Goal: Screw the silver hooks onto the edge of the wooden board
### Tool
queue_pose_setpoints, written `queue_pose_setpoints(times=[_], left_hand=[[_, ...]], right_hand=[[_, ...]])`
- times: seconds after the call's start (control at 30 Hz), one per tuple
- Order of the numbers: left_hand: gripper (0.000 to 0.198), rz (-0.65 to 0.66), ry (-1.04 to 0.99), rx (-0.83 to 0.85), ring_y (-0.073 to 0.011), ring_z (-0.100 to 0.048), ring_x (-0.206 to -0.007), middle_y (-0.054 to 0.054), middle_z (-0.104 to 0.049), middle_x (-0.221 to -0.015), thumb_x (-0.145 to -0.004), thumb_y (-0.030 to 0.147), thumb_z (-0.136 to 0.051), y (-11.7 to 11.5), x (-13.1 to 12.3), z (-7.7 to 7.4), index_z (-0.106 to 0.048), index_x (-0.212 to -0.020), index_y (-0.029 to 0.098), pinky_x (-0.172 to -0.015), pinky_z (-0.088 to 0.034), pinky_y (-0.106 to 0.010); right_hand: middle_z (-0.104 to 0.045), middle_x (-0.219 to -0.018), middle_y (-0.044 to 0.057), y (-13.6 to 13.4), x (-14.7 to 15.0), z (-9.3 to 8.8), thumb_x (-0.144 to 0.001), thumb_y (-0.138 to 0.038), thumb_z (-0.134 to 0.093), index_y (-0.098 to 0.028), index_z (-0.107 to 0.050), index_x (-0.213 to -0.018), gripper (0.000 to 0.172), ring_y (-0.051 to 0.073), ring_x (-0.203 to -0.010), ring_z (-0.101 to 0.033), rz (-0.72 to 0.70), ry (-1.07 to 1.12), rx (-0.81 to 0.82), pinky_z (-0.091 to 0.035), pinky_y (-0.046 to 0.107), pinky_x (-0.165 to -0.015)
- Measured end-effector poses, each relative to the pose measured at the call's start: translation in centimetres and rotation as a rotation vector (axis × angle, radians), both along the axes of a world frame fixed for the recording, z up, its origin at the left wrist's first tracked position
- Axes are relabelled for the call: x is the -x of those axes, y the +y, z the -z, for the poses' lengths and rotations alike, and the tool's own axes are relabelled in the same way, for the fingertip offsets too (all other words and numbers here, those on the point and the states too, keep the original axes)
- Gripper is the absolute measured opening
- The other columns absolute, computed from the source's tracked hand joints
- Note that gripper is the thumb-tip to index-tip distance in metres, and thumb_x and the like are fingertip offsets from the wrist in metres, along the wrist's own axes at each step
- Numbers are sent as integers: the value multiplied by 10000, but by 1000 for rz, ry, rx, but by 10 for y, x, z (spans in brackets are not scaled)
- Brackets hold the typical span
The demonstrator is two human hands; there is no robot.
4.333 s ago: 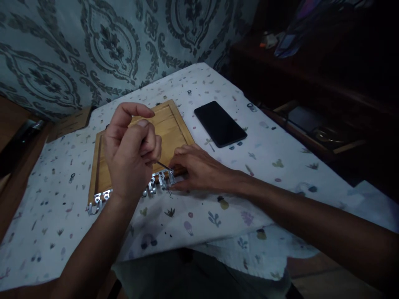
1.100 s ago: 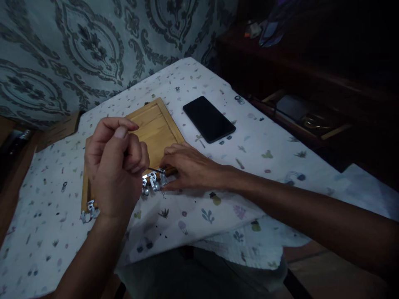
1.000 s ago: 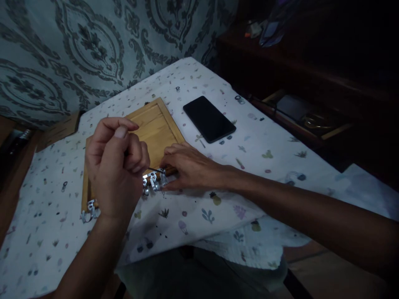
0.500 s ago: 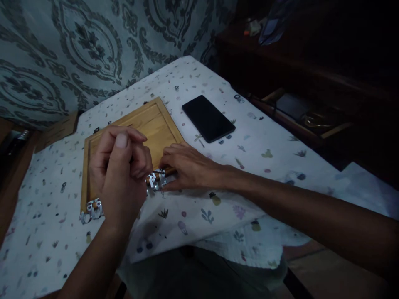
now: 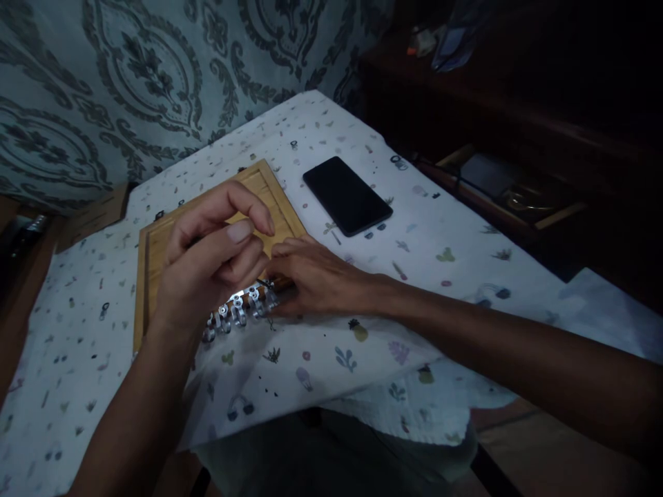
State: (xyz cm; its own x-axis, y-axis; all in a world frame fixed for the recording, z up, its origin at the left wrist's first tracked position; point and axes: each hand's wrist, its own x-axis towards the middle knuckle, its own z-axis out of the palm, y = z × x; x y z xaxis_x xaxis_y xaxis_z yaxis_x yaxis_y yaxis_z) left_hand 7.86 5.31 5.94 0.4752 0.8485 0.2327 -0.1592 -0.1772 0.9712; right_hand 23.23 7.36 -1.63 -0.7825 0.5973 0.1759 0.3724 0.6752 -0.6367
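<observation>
Tablecloth (image 5: 414,276), hook rack (image 5: 266,197) clasped by right hand (image 5: 317,283), left hand (image 5: 207,269) pinching thin tool (image 5: 264,282)

Wooden hook rack (image 5: 266,197) lies flat; silver hooks (image 5: 238,309) line its near edge.

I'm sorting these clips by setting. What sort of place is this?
Probably a room in a home, dimly lit: damask-patterned wall covering, a table under a printed cloth with a phone and a wooden hook rack on it, dark wooden furniture alongside.
</observation>
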Motion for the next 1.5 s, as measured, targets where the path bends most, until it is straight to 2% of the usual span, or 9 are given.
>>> queue_pose_setpoints(times=[0.17, 0.33, 0.4, 0.47, 0.57, 0.63, 0.87, 1.07, 1.5], left_hand=[[110, -74, 6, -37, -19, -140, -340, 99, -247, -462, -880, 263, -693, -6, -1, 1, -690, -812, 176, -360, -202, -171], [144, -156, -20, -69, -25, -145, -347, 101, -237, -464, -884, 264, -694, -11, -5, 2, -664, -777, 173, -364, -211, -179], [191, -225, -25, -88, -41, -161, -353, 95, -244, -449, -909, 311, -679, -13, -8, 4, -655, -767, 186, -365, -205, -193], [228, -354, -51, -100, -61, -189, -370, 81, -281, -443, -940, 335, -641, -15, -12, 7, -647, -762, 194, -371, -206, -213], [237, -532, -93, -85, -79, -232, -395, 63, -321, -460, -971, 273, -584, -20, -17, 10, -634, -751, 199, -393, -222, -239], [248, -586, -87, -69, -82, -227, -394, 64, -299, -459, -979, 243, -568, -23, -19, 9, -623, -740, 206, -399, -210, -252], [326, -745, -127, -137, -64, -172, -370, 77, -269, -433, -973, 357, -627, -32, -18, -6, -605, -689, 199, -400, -134, -281], [353, -751, -133, -171, -64, -193, -389, 61, -289, -450, -1024, 209, -482, -33, -16, -3, -626, -702, 187, -403, -166, -270], [337, -755, -89, -174, -88, -244, -408, 62, -256, -499, -1046, 275, -470, -28, -25, 8, -570, -729, 214, -407, -209, -265]], right_hand=[[-586, -898, 37, 1, 0, -1, -820, -404, -773, -153, -675, -860, 273, 194, -853, -520, 0, -18, 3, -366, 347, -827], [-543, -826, 18, -1, -1, -1, -802, -420, -790, -157, -637, -791, 305, 179, -791, -487, 20, 2, -2, -353, 330, -784], [-542, -827, 16, -1, -1, 0, -800, -415, -793, -159, -635, -797, 301, 179, -788, -485, 23, 6, 0, -355, 328, -779], [-550, -846, 22, -1, -1, 1, -794, -403, -800, -155, -644, -825, 295, 188, -812, -496, 19, 7, -10, -362, 333, -791], [-565, -886, 37, 0, -1, 3, -784, -405, -812, -142, -670, -885, 316, 210, -879, -516, 11, 5, -31, -373, 344, -827], [-574, -900, 43, 1, -1, 4, -783, -411, -814, -139, -679, -902, 326, 216, -898, -522, 12, 1, -35, -374, 346, -834], [-587, -919, 44, 3, -1, 6, -779, -417, -819, -163, -695, -963, 338, 231, -941, -527, 6, 0, -20, -355, 359, -861], [-593, -909, 41, 2, -1, 7, -774, -408, -827, -162, -699, -933, 320, 227, -924, -526, 3, 15, -15, -345, 350, -840], [-610, -923, 53, 0, -2, 2, -766, -372, -840, -139, -700, -992, 354, 224, -902, -545, 21, 14, 13, -386, 368, -855]])
